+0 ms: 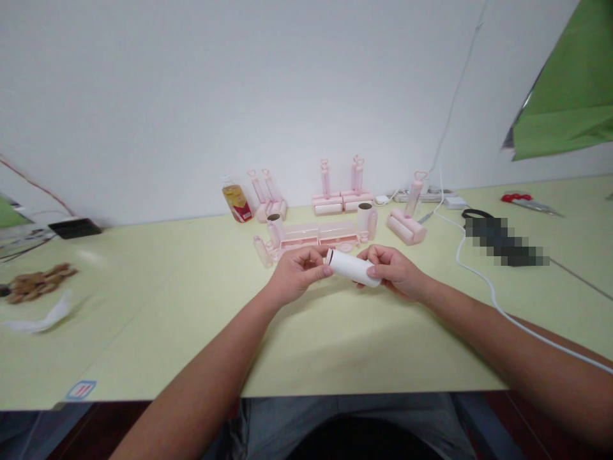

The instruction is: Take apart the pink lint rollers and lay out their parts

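Between my hands, above the table, is a white lint roller refill (352, 267), tilted down to the right. My right hand (395, 271) is closed around its right end, thumb on top. My left hand (301, 271) pinches a pale pink end piece (329, 257) at the roll's left end; a narrow dark gap shows between this piece and the roll. Just beyond my hands lie pink lint roller cases (299, 243). Two more white rolls stand upright there, one on the left (275, 229) and one on the right (365, 217). A clear pink handle (262, 251) stands near my left hand.
Assembled pink lint rollers (328, 203) line the wall, with another (406, 227) at right. A bottle of amber liquid (237, 201) stands back left. A white cable (488, 284) crosses the right side near my forearm. Red-handled scissors (517, 199) lie far right; a phone (75, 227) lies left.
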A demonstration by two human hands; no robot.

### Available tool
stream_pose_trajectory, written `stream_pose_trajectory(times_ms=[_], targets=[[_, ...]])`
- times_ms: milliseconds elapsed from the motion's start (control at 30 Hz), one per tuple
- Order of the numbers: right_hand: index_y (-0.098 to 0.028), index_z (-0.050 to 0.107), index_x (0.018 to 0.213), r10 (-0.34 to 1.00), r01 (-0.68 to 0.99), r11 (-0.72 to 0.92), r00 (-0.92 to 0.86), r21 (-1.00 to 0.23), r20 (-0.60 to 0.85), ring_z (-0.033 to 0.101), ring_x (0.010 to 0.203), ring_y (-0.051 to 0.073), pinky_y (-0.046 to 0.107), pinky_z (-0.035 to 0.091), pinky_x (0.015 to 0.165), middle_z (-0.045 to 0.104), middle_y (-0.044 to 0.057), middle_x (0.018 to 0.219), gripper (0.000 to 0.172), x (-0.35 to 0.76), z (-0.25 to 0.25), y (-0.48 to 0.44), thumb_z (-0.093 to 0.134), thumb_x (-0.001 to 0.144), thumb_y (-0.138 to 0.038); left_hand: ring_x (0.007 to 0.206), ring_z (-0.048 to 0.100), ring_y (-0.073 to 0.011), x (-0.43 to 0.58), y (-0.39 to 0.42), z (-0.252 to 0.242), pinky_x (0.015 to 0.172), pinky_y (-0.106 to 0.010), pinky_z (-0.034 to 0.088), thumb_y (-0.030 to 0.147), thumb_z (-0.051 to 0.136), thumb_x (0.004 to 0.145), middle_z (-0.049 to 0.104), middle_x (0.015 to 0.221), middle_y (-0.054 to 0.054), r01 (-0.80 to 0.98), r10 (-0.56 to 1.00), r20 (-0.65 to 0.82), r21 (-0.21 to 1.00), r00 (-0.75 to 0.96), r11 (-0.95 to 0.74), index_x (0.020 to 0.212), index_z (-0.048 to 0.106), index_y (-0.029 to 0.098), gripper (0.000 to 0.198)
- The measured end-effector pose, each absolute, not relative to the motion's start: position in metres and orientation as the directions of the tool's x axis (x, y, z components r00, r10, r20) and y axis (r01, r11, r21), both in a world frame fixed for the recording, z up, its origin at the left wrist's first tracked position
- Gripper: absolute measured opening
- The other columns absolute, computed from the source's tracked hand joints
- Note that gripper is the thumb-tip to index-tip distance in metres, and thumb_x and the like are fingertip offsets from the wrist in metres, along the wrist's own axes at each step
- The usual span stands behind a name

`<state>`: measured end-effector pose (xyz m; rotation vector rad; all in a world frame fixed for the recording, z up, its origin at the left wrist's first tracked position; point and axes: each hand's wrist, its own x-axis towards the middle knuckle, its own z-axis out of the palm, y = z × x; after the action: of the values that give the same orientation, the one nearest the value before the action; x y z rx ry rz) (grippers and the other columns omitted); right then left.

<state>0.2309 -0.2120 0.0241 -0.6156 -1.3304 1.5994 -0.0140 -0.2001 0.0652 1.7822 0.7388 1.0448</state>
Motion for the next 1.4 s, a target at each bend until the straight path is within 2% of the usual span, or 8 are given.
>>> stream_pose_trajectory(times_ms=[300,467,600,833,1033,1267,1333,1400], targets=[[-0.018,0.044,0.071,0.896,-0.213,0.118,-0.397,-0.970,0.196,0.061,0.076,0.015,0.033,0.059,0.061,0.054,0.001,0.099,0.039,0.233,0.020,-0.210,0.082,0.065,-0.027,0.096,0.063,-0.0197,-0.028,-0.200,0.070,0.081,-0.029,0.049,0.034,0.071,0.080,0.068,0.113,-0.010,0.290,0.737,0.254,0.802,0.627,-0.523,0.077,0.061,0.015,0.022],[-0.019,0.043,0.072,0.880,-0.130,0.175,-0.423,-0.976,0.215,0.061,0.072,0.013,0.029,0.057,0.060,0.056,0.001,0.098,0.038,0.233,0.021,-0.210,0.080,0.068,-0.028,0.089,0.064,-0.0199,-0.032,-0.203,0.076,0.080,-0.030,0.049,0.034,0.067,0.083,0.070,0.104,-0.008,0.442,0.713,0.234,0.648,0.661,-0.621,0.100,0.067,0.019,0.023],[-0.019,0.043,0.072,0.877,-0.101,0.197,-0.426,-0.975,0.221,0.060,0.072,0.013,0.030,0.057,0.061,0.057,0.001,0.098,0.038,0.233,0.022,-0.210,0.079,0.068,-0.028,0.088,0.064,-0.0200,-0.033,-0.205,0.079,0.080,-0.030,0.048,0.034,0.065,0.084,0.070,0.100,-0.007,0.491,0.693,0.240,0.552,0.680,-0.674,0.099,0.067,0.020,0.021],[-0.019,0.044,0.072,0.891,-0.157,0.159,-0.404,-0.975,0.210,0.062,0.074,0.015,0.031,0.058,0.060,0.058,0.002,0.099,0.039,0.233,0.022,-0.210,0.080,0.067,-0.030,0.104,0.061,-0.0222,-0.033,-0.201,0.076,0.082,-0.031,0.051,0.038,0.071,0.079,0.062,0.124,-0.012,0.414,0.700,0.317,0.626,0.640,-0.661,0.084,0.060,0.017,0.023],[-0.019,0.045,0.074,0.916,-0.302,0.124,-0.331,-0.945,0.226,0.064,0.078,0.017,0.033,0.059,0.062,0.057,0.002,0.102,0.038,0.232,0.023,-0.210,0.081,0.067,-0.028,0.098,0.058,-0.0168,-0.029,-0.203,0.073,0.071,-0.024,0.053,0.036,0.079,0.072,0.050,0.128,-0.010,0.332,0.740,0.483,0.680,0.469,-0.654,0.113,0.054,0.022,0.050],[-0.020,0.045,0.077,0.931,-0.361,0.123,-0.282,-0.924,0.234,0.068,0.077,0.019,0.034,0.058,0.063,0.060,0.001,0.100,0.037,0.231,0.025,-0.210,0.079,0.069,-0.029,0.099,0.056,-0.0154,-0.010,-0.210,0.058,0.063,-0.019,0.053,0.036,0.080,0.070,0.031,0.147,-0.012,0.254,0.789,0.571,0.747,0.227,-0.614,0.146,0.029,0.034,0.091],[-0.021,0.045,0.078,0.937,-0.357,0.131,-0.261,-0.925,0.234,0.068,0.075,0.018,0.034,0.058,0.063,0.060,0.002,0.101,0.037,0.231,0.025,-0.210,0.079,0.069,-0.030,0.101,0.056,-0.0163,-0.006,-0.212,0.056,0.059,-0.019,0.052,0.036,0.079,0.072,0.025,0.152,-0.013,0.266,0.783,0.603,0.738,0.152,-0.620,0.150,0.021,0.035,0.097],[-0.021,0.046,0.079,0.941,-0.357,0.140,-0.243,-0.924,0.236,0.067,0.074,0.017,0.034,0.058,0.062,0.060,0.002,0.102,0.036,0.231,0.024,-0.209,0.079,0.069,-0.031,0.091,0.058,-0.0134,-0.004,-0.214,0.056,0.055,-0.018,0.049,0.036,0.076,0.075,0.028,0.154,-0.014,0.291,0.784,0.598,0.730,0.165,-0.618,0.150,0.026,0.033,0.090]])
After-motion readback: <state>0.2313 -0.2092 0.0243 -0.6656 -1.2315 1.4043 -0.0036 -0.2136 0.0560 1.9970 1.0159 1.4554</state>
